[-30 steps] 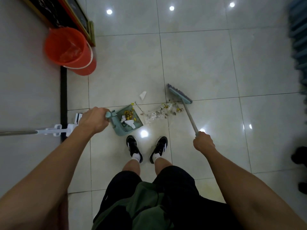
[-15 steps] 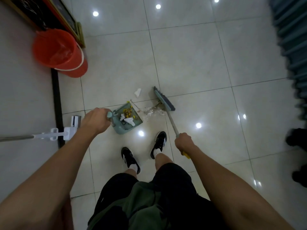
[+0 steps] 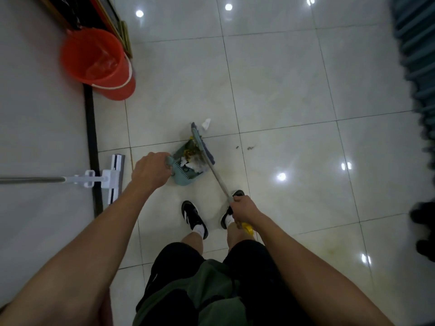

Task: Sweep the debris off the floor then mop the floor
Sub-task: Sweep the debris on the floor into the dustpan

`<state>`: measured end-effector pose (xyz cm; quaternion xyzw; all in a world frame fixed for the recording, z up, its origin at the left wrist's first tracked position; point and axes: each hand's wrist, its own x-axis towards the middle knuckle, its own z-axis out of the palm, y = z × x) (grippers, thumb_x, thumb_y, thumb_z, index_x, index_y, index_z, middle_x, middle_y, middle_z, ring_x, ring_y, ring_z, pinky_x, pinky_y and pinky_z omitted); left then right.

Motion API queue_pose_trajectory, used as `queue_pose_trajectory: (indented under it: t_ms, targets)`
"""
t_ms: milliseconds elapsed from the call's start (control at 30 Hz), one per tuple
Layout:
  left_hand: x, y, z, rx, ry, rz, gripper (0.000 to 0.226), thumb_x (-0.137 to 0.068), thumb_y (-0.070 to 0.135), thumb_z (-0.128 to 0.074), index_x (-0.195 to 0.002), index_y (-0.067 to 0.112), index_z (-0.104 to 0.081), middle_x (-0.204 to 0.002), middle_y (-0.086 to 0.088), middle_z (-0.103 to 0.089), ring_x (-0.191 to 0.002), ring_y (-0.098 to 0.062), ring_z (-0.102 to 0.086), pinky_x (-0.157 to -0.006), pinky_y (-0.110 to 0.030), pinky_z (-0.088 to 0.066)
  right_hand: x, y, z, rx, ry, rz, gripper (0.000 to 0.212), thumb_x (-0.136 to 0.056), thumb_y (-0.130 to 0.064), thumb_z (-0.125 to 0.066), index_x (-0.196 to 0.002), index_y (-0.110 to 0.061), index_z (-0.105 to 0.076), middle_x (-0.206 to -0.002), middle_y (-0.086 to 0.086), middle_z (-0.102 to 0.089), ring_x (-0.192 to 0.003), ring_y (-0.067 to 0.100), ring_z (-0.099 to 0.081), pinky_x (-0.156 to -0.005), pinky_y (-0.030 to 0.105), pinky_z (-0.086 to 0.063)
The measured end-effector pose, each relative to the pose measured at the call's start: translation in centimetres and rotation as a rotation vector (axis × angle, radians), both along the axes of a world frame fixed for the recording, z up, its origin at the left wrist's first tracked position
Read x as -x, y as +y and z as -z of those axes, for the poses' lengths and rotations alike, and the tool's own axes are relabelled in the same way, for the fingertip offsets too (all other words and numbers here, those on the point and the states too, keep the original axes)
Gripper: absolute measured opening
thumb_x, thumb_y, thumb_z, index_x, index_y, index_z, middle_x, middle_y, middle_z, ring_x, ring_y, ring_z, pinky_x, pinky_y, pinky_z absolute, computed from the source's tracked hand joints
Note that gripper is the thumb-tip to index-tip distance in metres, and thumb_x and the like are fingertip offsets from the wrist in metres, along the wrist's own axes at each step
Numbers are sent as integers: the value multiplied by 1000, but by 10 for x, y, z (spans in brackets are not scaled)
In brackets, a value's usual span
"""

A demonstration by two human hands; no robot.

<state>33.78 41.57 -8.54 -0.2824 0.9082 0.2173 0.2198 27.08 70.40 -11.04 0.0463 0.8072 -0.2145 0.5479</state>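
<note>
We see a pale tiled floor (image 3: 282,90), with an orange bucket (image 3: 98,64) at upper left and a mop (image 3: 113,177) lying at left. Our left hand (image 3: 150,171) curls its fingers round the handle of the teal dustpan (image 3: 188,177), which holds debris (image 3: 195,158). Our right hand (image 3: 243,210) grips the broom (image 3: 203,147), its head at the pan's mouth. A white scrap (image 3: 206,123) lies just beyond.
</note>
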Motion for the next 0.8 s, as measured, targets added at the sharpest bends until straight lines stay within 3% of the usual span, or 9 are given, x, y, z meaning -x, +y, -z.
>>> queue_pose_trajectory:
  t_ms: [233, 400, 500, 667, 800]
  targets:
    - [-13, -6, -5, -32, 39, -37, 15, -86, 16, -58, -74, 24, -51, -77, -6, -63, -70, -29, -61, -64, -34, -49, -3, -6, -14, 95, -33, 103, 26, -101, -24, -50, -77, -15, -56, -64, 7, -57, -40, 10, -51, -42, 19, -42]
    - [-20, -14, -9, -24, 47, -63, 21, -87, 13, -57, -72, 25, -48, -77, -7, -61, -72, -30, -62, -69, -38, -53, 1, -6, -27, 94, 81, -1, 30, -104, -28, -46, -107, -5, -65, -70, 3, -58, -54, 13, -52, -47, 21, -42]
    - [-25, -17, -12, 10, 24, -80, 16, -89, 15, -56, -76, 23, -52, -77, -6, -62, -72, -29, -63, -70, -38, -56, 7, -11, -32, 61, 114, -23, 40, -103, -30, -44, -129, -3, -59, -89, 4, -54, -69, 19, -51, -52, 20, -39]
    - [-34, -25, -17, 20, 49, -175, 12, -85, 14, -56, -77, 22, -59, -70, 2, -57, -67, -23, -59, -57, -28, -38, 18, -21, -41, 73, 106, -27, 51, -94, -19, -56, -144, -8, -48, -97, 9, -59, -74, 21, -56, -53, 23, -44]
    - [-47, -31, -20, 24, 45, -197, 13, -88, 16, -57, -79, 24, -56, -69, 7, -52, -67, -19, -52, -58, -29, -33, 30, -29, -38, 157, 18, 212, 40, -95, -11, -59, -135, -5, -56, -70, 9, -57, -43, 11, -51, -42, 22, -43]
